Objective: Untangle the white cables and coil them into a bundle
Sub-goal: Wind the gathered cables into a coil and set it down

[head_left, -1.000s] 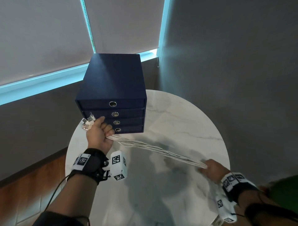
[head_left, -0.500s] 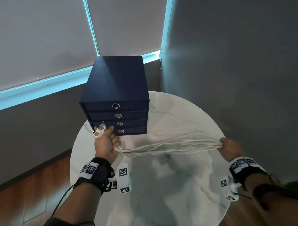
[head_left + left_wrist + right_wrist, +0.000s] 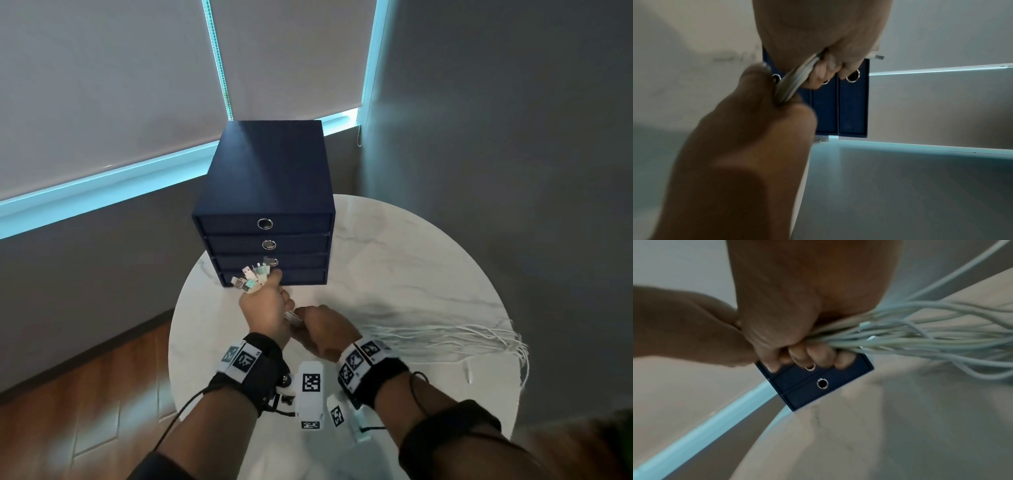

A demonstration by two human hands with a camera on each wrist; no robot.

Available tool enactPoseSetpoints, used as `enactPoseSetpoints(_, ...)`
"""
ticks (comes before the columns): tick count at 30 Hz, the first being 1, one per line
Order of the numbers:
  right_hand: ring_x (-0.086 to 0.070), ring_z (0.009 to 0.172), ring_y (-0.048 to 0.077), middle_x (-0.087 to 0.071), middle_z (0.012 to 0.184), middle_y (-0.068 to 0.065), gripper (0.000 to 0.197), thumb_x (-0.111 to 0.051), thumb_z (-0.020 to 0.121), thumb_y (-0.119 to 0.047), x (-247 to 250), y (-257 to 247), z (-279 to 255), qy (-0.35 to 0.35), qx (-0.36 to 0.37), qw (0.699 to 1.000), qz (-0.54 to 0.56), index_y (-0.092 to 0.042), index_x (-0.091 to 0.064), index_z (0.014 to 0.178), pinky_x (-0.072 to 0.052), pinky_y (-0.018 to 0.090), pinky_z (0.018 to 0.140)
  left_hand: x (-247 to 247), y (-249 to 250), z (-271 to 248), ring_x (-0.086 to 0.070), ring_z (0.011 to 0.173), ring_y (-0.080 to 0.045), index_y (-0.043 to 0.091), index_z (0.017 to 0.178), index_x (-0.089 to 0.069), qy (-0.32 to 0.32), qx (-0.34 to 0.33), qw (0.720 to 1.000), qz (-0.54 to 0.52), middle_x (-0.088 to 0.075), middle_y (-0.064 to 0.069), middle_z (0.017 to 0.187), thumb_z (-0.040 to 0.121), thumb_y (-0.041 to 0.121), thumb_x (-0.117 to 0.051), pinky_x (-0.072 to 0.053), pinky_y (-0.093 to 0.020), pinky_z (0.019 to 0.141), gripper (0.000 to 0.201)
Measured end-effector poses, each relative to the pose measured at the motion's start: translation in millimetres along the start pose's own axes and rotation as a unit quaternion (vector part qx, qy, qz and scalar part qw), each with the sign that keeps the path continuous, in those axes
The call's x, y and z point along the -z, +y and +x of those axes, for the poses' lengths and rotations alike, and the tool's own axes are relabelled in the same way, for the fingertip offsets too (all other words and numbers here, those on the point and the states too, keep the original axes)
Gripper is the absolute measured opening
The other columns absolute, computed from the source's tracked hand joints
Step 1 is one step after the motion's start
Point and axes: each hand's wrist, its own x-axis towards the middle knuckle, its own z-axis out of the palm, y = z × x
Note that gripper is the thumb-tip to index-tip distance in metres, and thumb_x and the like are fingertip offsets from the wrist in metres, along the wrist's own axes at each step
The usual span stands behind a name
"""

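Observation:
Several white cables run as one bundle from my hands across the round marble table to its right edge, where a loop hangs over. My left hand grips the bundle near its plug ends, which stick up above the fist. Close beside it, my right hand grips the same bundle with its fingers curled round it. In the left wrist view the cables arc between the two fists. The right wrist view shows the strands fanning out to the right of the fist.
A dark blue drawer box with several ring-pull drawers stands at the back left of the table, just beyond my hands. Grey walls and a window with drawn blinds lie behind. Wooden floor shows at the lower left.
My right hand has slid left along the bundle from the table's right side to right beside my left hand. The slack now lies spread over the table's right part.

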Motion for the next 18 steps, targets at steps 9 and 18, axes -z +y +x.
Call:
enactPoseSetpoints(9, -0.064, 0.078, 0.032, -0.067, 0.089, 0.012, 0.042, -0.040, 0.098, -0.047, -5.3, 12.0, -10.2, -0.017, -0.007, 0.997, -0.077, -0.012, -0.063, 0.091, -0.045, 0.032, 0.064, 30.8, 1.1, 18.6, -0.068, 0.069, -0.025, 0.022, 0.119, -0.054, -0.039, -0.117, 0.979, 0.164, -0.067, -0.010, 0.100, 0.075, 0.003, -0.084, -0.059, -0.037, 0.063, 0.056)
enactPoseSetpoints(18, -0.063, 0.091, 0.027, -0.063, 0.095, 0.003, 0.023, -0.048, 0.095, -0.044, 28.2, 32.0, -20.8, -0.152, -0.035, 0.986, -0.058, -0.023, -0.056, 0.085, -0.047, 0.032, 0.075, 38.4, 9.6, 21.7, -0.062, 0.065, -0.007, 0.019, 0.095, -0.074, -0.232, -0.178, 0.886, 0.359, -0.070, -0.001, 0.087, 0.083, -0.007, -0.072, -0.052, -0.026, 0.066, 0.029)
